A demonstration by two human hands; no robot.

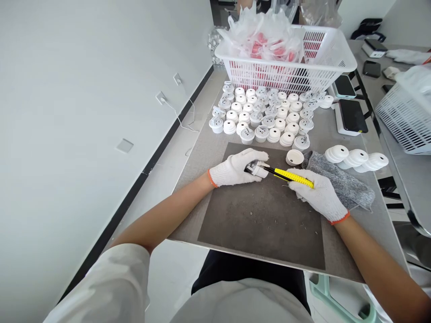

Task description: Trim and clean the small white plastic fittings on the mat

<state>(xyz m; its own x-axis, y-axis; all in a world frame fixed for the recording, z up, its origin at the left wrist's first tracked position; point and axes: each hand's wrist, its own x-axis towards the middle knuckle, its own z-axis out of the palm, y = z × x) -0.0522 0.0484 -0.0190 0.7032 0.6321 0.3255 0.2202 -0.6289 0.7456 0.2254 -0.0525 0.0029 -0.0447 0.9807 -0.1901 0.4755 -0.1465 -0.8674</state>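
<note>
My left hand (240, 167), in a white knit glove with an orange cuff, is closed around a small white round plastic part (260, 169). In my gloved right hand (316, 190) is a yellow-handled tool with a thin black front (291, 176); its kind is hard to make out. The tool's tip meets the white part held on the left. Just beyond my right hand stands a white cup-like piece (295, 157). Beside that hand lies a crumpled grey cloth (340, 179). Under both hands is a dark mat (259, 220) with small scraps on it.
Rows of white ribbed round parts (248, 107) fill the table's far half, some topped with labelled pieces. Behind them stands a white basket (286, 67) with plastic bags. Stacked parts (357, 159) lie at the right, near black-topped boxes (352, 116). A wall (84, 112) rises left.
</note>
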